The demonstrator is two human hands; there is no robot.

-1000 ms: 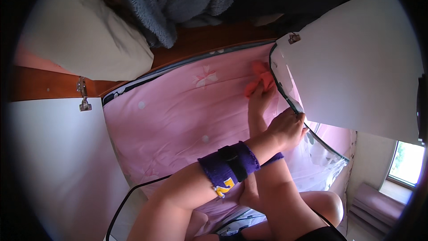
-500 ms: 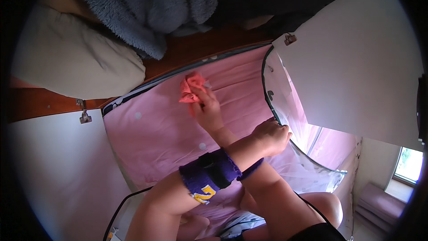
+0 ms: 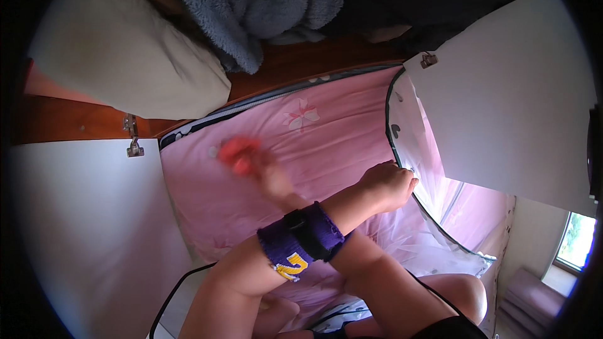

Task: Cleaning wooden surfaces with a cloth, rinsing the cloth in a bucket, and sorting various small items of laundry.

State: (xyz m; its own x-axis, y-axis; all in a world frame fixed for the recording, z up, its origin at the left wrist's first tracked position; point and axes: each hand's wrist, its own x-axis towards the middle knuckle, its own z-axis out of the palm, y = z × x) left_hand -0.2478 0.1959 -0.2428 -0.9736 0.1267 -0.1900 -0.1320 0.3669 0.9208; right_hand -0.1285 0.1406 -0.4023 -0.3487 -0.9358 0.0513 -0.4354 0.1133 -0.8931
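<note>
Wiping across a pink sheet [image 3: 326, 144], a blurred red cloth [image 3: 239, 152] sat bunched in the fingers of the right hand [image 3: 267, 176], the arm crossing under the left. The left hand [image 3: 386, 185], clenched, gripped the dark edge of a see-through net flap [image 3: 418, 163], holding it aside. Judged mid-wipe; the next stroke needed the flap kept clear.

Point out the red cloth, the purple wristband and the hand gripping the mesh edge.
red cloth [image 3: 239, 152], head view, on its blurred middle.
purple wristband [image 3: 301, 242], head view, on the band's outer face.
left hand [image 3: 388, 186], head view, on the back of the hand at the mesh rim.
</note>
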